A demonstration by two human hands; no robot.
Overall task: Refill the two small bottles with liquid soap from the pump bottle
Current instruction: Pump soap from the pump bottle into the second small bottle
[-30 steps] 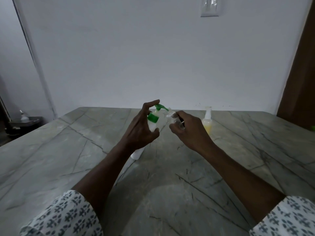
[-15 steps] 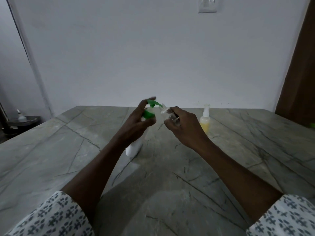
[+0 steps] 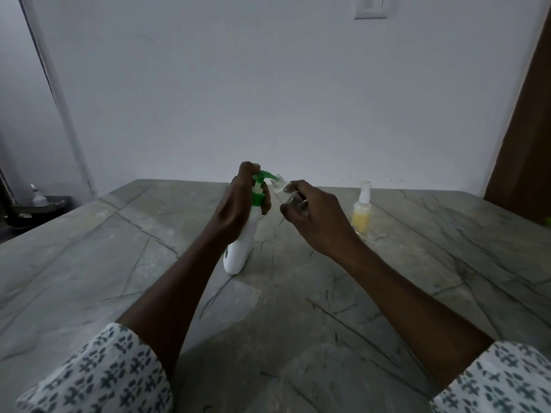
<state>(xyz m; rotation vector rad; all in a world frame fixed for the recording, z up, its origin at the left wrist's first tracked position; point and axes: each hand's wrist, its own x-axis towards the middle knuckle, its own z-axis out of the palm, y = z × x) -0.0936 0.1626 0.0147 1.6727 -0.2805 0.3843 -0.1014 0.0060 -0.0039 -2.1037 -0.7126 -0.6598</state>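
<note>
- Your left hand (image 3: 238, 204) is curled round the neck of the pump bottle (image 3: 241, 245). One finger is hooked over the top of its green pump head (image 3: 264, 175). I can't tell how far down the plunger sits.
- Your right hand (image 3: 316, 216) has its fingers closed round the clear small bottle (image 3: 283, 193). It holds the bottle tilted, just right of the pump bottle, with the open mouth up against the tip of the nozzle.
- The pump bottle leans to the right with its base on the table (image 3: 89, 263).
- The step in hand looks like filling the first small bottle, with nozzle and mouth lined up for a pump stroke.
- I can't make out any soap in the clear bottle, so I judge this fill barely begun.
- The next move calls for a slow, full press of the pump head while your right hand holds the mouth firmly under the nozzle. The opening is narrow, and a slip would put soap on your fingers.
- The other small bottle (image 3: 361, 214) stands upright on the table, well to the right of the pump bottle, with yellow liquid in its lower part and its white top on.
- That top will probably need to come off before its turn.
</note>
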